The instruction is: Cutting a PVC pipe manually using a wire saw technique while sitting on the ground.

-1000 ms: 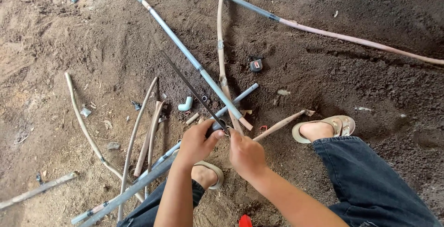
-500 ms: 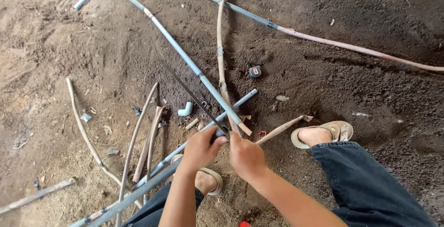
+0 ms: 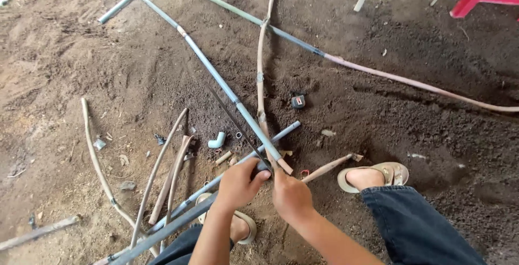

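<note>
Ground: dark, loose soil fills the frame, crumbly and footprinted, paler and packed toward the left edge.
Long grey pipe: rigid plastic tube running from upper left down to the hands at lower centre, smooth, with a coupling partway along.
Second grey pipe: another straight tube rising from the lower left edge to the same meeting point, crossing under the left hand.
Hose: faded pinkish line curving across the upper right, joined to a greenish pipe.
Bent canes: thin tan, dirt-stained tubes lying curved at lower left.
Left hand: left hand closed over the joint where the pipes meet, fingers wrapped tight on the dark end piece.
Right hand: right hand just beside it, fingers curled shut on the same joint; what lies under them is hidden.
Doing it well: I judge both tubes should stay in line while pressed, grit wiped from the ends, and the grip kept close to the joint.
Sandalled foot: tan sandal right of the hands.
Elbow fitting: small pale bend on the soil.
Tape measure: small dark case above centre.
</note>
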